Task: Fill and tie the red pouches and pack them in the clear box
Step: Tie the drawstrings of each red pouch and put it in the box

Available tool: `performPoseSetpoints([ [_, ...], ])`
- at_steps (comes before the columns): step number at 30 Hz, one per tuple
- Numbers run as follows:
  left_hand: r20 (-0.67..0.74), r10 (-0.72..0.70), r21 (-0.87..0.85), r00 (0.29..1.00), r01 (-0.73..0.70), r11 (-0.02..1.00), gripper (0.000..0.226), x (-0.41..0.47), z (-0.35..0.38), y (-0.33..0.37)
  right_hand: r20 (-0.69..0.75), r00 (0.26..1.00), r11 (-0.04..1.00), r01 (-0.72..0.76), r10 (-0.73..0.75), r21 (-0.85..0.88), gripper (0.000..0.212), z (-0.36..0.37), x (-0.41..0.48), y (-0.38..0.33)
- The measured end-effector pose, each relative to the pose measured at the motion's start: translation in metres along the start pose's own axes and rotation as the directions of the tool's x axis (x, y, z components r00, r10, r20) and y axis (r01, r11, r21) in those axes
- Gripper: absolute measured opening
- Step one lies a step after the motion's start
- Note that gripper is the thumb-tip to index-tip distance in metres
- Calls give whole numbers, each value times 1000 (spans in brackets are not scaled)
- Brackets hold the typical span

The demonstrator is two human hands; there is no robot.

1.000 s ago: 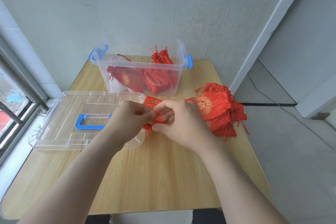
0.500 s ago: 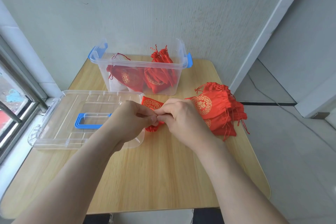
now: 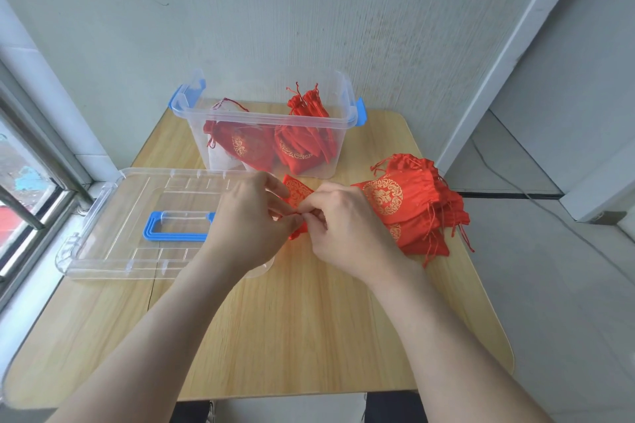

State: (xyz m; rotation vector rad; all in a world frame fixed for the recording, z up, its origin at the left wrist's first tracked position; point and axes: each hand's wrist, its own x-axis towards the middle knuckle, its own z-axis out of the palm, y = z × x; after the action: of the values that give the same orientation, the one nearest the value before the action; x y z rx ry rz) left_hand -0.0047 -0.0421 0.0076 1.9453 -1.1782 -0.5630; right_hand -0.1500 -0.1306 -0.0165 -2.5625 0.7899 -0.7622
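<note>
A small red pouch (image 3: 297,192) with gold print lies on the table between my hands, mostly hidden by them. My left hand (image 3: 251,220) and my right hand (image 3: 347,223) meet fingertip to fingertip and pinch the pouch's red drawstring at its mouth. The clear box (image 3: 268,113) with blue latches stands at the back of the table and holds several tied red pouches (image 3: 292,148). A pile of flat red pouches (image 3: 409,206) lies just right of my right hand.
The box's clear lid (image 3: 113,227) with a blue handle lies flat on the left, partly under my left forearm. The wooden table (image 3: 292,336) ends close in front of me. A window frame (image 3: 31,189) runs along the left, a wall behind.
My hands have drawn closer together over the pouch; the right hand's fingers, spread a second ago, now pinch the string against the left fingertips. The pouch has barely shifted.
</note>
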Motion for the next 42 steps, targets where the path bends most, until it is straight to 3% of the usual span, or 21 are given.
performPoseSetpoints([
  [3,-58,88,31,994,-86,996,33,2,1,-1,-22,996,995,-86,88,52,17,-2,-1,-2],
  [6,-71,157,52,985,-153,987,31,2,1,-1,40,961,933,-276,274,229,16,-5,0,-3],
  [9,-30,233,38,972,-232,972,29,0,0,0,233,840,707,-539,490,458,12,-13,1,-1],
  [13,-34,304,84,952,-300,950,37,2,-3,-4,488,752,255,-628,444,735,8,-23,3,-8],
  [15,-23,284,74,959,-281,957,42,3,-2,-5,536,733,154,-640,419,753,12,-23,5,-12],
  [17,-108,276,87,955,-267,960,37,2,0,-4,541,698,106,-653,469,750,16,-23,7,-14],
  [21,-309,351,123,884,-329,936,33,-1,0,3,535,630,67,-680,563,731,13,-22,8,-10],
  [26,-169,490,167,855,-465,870,7,-5,0,4,547,584,35,-702,599,712,12,-21,8,-7],
  [35,-93,534,229,840,-504,833,4,4,-2,-11,629,573,-129,-677,525,725,6,-21,7,-8],
  [39,-73,520,240,851,-491,837,6,3,-5,-11,568,597,-24,-676,566,736,6,-20,6,-7],
  [42,22,397,145,918,-396,907,12,1,-5,-5,514,634,123,-690,578,714,7,-18,5,-6],
])
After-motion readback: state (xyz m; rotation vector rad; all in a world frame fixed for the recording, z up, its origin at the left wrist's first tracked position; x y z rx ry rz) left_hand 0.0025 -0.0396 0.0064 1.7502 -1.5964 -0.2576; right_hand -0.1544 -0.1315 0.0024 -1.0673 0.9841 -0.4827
